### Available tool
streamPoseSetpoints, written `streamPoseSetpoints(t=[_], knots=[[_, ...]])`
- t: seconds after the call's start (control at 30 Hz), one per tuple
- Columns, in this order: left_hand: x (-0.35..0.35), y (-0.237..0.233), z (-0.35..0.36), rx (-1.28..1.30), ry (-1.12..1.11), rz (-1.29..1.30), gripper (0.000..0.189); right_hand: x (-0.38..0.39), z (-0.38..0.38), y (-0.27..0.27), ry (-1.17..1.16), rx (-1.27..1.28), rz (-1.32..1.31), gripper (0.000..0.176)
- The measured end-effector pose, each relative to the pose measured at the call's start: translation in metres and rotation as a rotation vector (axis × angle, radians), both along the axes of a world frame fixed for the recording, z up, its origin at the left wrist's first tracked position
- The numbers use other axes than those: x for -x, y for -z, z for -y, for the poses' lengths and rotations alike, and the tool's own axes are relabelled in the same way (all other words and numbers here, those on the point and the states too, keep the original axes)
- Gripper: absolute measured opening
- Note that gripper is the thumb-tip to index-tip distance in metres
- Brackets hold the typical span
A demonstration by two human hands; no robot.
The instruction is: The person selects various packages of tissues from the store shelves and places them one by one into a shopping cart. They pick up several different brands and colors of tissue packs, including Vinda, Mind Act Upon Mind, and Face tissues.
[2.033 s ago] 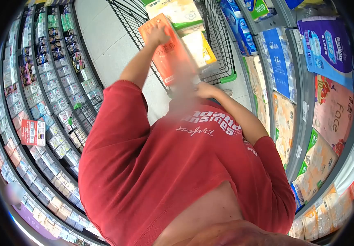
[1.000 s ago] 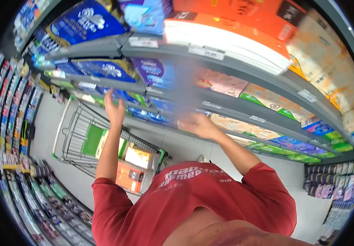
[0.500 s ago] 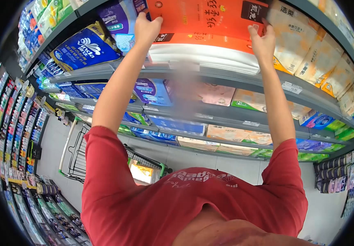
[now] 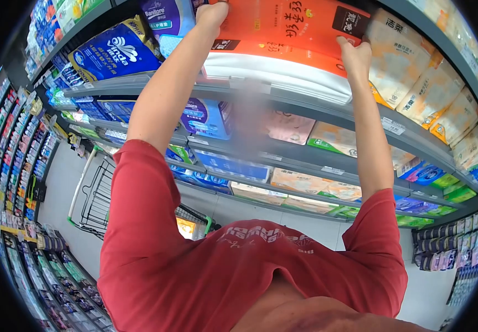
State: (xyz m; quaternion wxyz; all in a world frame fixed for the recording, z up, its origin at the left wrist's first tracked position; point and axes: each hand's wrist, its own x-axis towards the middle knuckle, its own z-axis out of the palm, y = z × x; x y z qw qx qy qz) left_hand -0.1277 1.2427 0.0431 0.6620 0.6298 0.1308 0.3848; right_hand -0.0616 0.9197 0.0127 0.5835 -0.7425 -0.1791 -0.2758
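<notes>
A large orange package (image 4: 283, 25) with a white lower side lies on the upper shelf in the head view. My left hand (image 4: 212, 16) is closed on its left end. At the right end, my right hand (image 4: 355, 54) grips the package's edge, with the thumb on the orange face. To the left are a purple Banitore pack (image 4: 167, 16) and a blue Vinda pack (image 4: 114, 55). Cream and orange tissue packs (image 4: 396, 55) stand close to the right of my right hand.
Lower shelves (image 4: 305, 157) hold more tissue packs. A shopping cart (image 4: 92, 193) with an orange-yellow item inside stands on the floor at the lower left. Racks of small goods (image 4: 20, 149) line the far left, and others (image 4: 455, 238) the right.
My left hand has shifted right and up along the package's left end. The view has turned slightly. My right hand keeps nearly the same place on the package.
</notes>
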Motion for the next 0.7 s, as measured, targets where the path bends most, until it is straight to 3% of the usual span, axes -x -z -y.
streamPoseSetpoints(t=[0.13,0.2,0.3,0.4,0.43,0.47,0.53,0.6,0.7], knots=[[0.054,-0.007,0.043,-0.180,0.007,-0.126,0.034,0.015,0.012,0.000,-0.034,-0.061,-0.015,0.061],[0.083,-0.006,0.051,-0.285,0.060,-0.127,0.046,0.016,0.018,0.008,-0.036,-0.066,0.026,0.062],[0.126,0.005,0.065,-0.359,-0.156,-0.096,0.059,0.016,0.032,0.030,-0.195,-0.207,0.189,0.058],[0.143,0.022,0.046,-0.352,-0.121,-0.022,0.070,0.020,0.041,0.036,-0.055,-0.192,0.254,0.049],[0.138,0.027,0.029,-0.357,-0.038,-0.016,0.056,0.021,0.042,0.033,-0.229,-0.196,0.193,0.047],[0.134,0.030,0.018,-0.335,-0.059,-0.036,0.056,0.020,0.043,0.032,-0.406,-0.198,0.126,0.044],[0.130,0.032,0.014,-0.288,0.237,-0.087,0.040,0.006,0.051,0.032,-0.485,-0.226,0.060,0.041],[0.130,0.024,0.045,-0.199,0.221,0.271,0.033,0.000,0.048,0.027,-0.544,-0.338,0.046,0.038],[0.143,0.032,0.056,-0.235,0.082,0.296,0.034,-0.004,0.054,0.036,-0.575,-0.329,0.135,0.030]])
